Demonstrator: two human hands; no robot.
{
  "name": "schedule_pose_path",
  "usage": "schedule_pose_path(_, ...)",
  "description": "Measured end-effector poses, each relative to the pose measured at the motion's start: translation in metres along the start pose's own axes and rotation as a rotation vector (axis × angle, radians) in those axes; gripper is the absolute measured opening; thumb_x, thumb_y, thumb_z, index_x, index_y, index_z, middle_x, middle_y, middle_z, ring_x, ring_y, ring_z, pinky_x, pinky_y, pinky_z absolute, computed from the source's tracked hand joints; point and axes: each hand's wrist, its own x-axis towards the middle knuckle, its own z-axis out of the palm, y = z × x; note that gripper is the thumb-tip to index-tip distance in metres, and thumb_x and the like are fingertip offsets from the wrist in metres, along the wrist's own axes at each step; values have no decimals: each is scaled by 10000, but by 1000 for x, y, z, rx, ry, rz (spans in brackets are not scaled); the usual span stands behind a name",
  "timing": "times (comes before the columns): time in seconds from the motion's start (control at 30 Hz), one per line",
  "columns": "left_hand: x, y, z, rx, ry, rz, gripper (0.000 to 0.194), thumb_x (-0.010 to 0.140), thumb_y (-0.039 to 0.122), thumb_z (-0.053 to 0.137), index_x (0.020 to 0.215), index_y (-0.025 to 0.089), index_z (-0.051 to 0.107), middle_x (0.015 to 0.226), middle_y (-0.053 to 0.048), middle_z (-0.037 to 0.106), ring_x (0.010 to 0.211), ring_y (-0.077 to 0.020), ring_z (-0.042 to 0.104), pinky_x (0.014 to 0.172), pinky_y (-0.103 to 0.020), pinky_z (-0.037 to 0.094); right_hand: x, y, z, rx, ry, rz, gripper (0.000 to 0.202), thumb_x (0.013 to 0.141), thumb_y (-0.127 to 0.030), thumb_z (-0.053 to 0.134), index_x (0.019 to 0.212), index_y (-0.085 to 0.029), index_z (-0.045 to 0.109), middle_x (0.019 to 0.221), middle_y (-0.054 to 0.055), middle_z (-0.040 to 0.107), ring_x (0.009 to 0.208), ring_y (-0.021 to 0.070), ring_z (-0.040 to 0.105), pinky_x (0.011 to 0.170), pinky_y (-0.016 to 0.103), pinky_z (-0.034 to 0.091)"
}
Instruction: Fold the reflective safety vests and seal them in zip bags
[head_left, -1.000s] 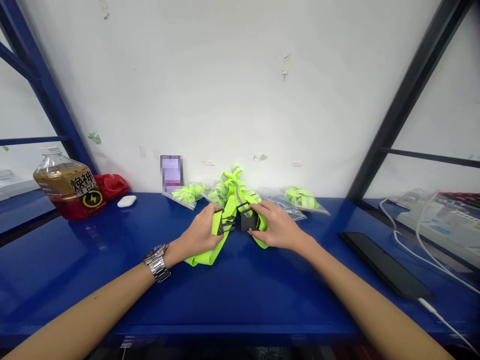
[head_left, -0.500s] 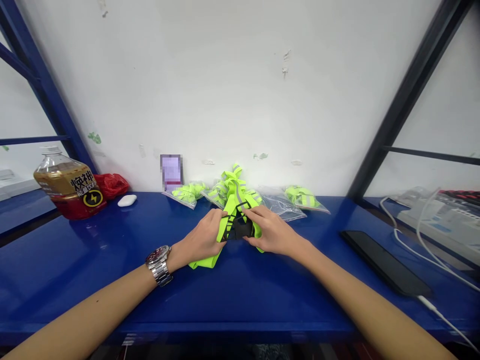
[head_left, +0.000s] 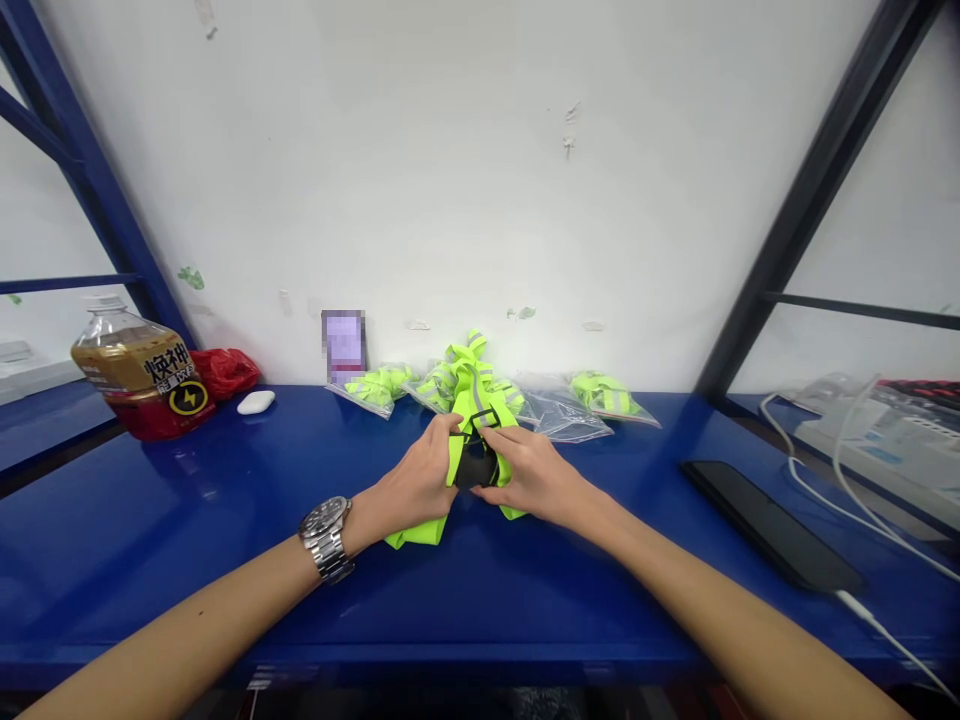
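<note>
A black plastic buckle (head_left: 477, 466) on neon-yellow reflective straps (head_left: 472, 388) is between my two hands, above the middle of the blue table. My left hand (head_left: 424, 472), with a metal watch on the wrist, pinches the buckle's left side and the strap there. Fingers and thumb of my right hand (head_left: 534, 468) close on its right side. The two sides look pressed together, though my fingertips cover part of the join. A black strap slider (head_left: 484, 418) shows just above the buckle. Loose strap hangs down below both hands.
Clear bags with yellow straps (head_left: 379, 384) (head_left: 604, 394) and a flat clear bag (head_left: 566, 415) lie along the wall. On the left are a large drink bottle (head_left: 142, 370), a red bag (head_left: 225, 373) and a white case (head_left: 256, 403). At right lies a black phone (head_left: 772, 525) with a white cable.
My hands have drawn slightly closer together and a little lower. The buckle's sides, which showed a gap before, now sit tight against each other.
</note>
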Motion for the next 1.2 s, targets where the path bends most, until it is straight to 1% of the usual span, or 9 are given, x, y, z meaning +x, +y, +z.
schedule_pose_path(0.4,0,10,-4,-87,-58,58,923,623,63,576,1386,163,65,1329,-187,240,1278,-329,345,1051,-495,415,1,0,-1,-19,-37,29,484,708,-279,738,1127,-107,567,972,137,664,899,276,637,716,347,494)
schedule_pose_path(0.57,3,12,-8,-108,-93,50,910,621,69,577,1385,163,90,1330,-177,258,1304,-325,325,1088,-512,362,1,2,-2,-22,-37,36,466,711,-276,732,1120,-120,575,987,135,654,916,273,625,750,361,494)
schedule_pose_path(0.77,17,-17,-43,-109,-277,26,675,725,140,597,1339,255,342,1272,-86,437,1207,-264,458,1055,-476,392,4,11,-16,-52,-31,81,496,714,-242,713,1169,-124,556,1043,138,642,963,267,600,792,354,469)
schedule_pose_path(0.9,23,-31,-65,147,-141,-53,671,749,358,694,1349,260,411,1291,-123,419,1157,-324,471,987,-540,408,7,9,-25,-110,-34,231,383,744,-335,673,1062,-136,594,947,118,647,833,245,602,687,313,429)
schedule_pose_path(0.97,21,-15,-64,258,7,-6,676,737,361,709,1337,218,431,1307,-164,411,1143,-347,461,968,-551,402,8,7,-26,-122,-17,309,337,750,-357,648,1007,-142,610,906,109,651,792,237,603,657,301,406)
schedule_pose_path(1.03,15,14,-55,214,90,106,444,815,310,629,1222,181,507,1230,-162,479,1123,-308,477,961,-481,418,9,6,-26,-109,13,363,320,743,-367,642,973,-146,626,885,105,662,787,241,612,661,302,401)
schedule_pose_path(1.1,9,45,-38,36,-3,159,191,892,302,529,1037,181,557,1012,-99,573,946,-219,553,857,-363,471,10,6,-26,-74,49,391,332,732,-384,649,969,-151,644,883,104,679,803,254,627,678,307,410)
schedule_pose_path(1.13,7,56,-28,-50,-118,136,155,922,312,484,979,188,557,936,-69,596,871,-190,572,811,-328,478,10,7,-27,-53,69,397,340,727,-392,652,972,-156,652,887,102,688,814,258,633,686,308,417)
schedule_pose_path(1.2,5,66,-9,-135,-204,18,210,958,348,416,946,196,560,901,-52,621,833,-184,588,784,-324,472,10,6,-29,-12,109,387,356,714,-399,661,983,-166,664,895,93,700,824,261,641,700,310,428)
